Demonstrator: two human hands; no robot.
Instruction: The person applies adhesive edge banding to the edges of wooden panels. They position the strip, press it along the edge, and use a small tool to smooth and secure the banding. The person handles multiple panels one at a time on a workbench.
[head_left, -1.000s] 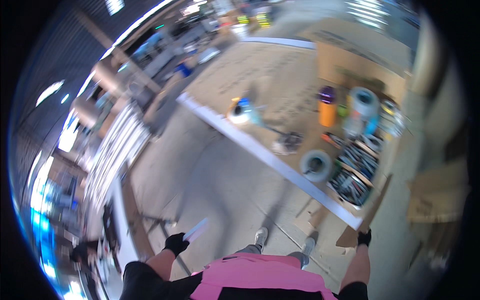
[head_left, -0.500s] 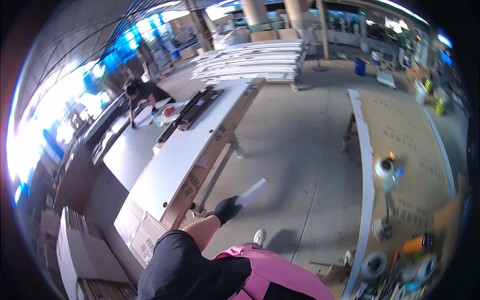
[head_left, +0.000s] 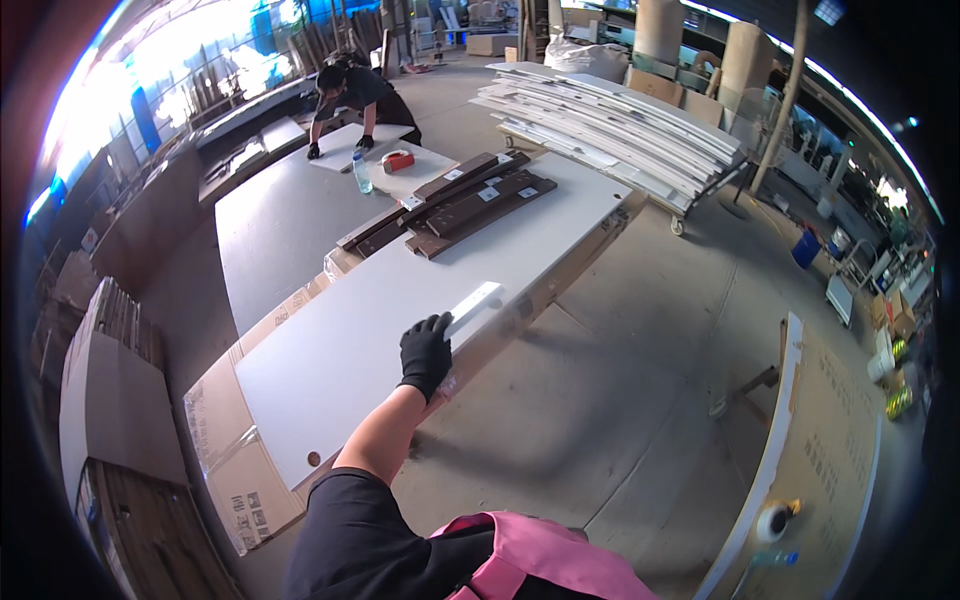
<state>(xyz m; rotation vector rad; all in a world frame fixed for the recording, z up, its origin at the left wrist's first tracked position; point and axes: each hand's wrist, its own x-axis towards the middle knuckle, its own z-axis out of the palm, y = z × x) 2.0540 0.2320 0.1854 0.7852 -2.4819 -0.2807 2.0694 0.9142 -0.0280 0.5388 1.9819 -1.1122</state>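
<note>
Here, left hand curled round white strip by right edge of tabletop; brown boards along left edge; right hand unseen, can't tell grip.

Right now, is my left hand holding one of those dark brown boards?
No, your left hand holds a white strip, and the dark brown boards lie farther ahead.

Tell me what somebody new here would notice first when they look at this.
Probably the black-gloved left hand near the middle, holding a white strip over the long white panel. Next come the dark brown slats lying toward that panel's far end, and the bright pink apron at the bottom edge. Behind, a big stack of white boards sits on a wheeled cart, upper right of center.
</note>
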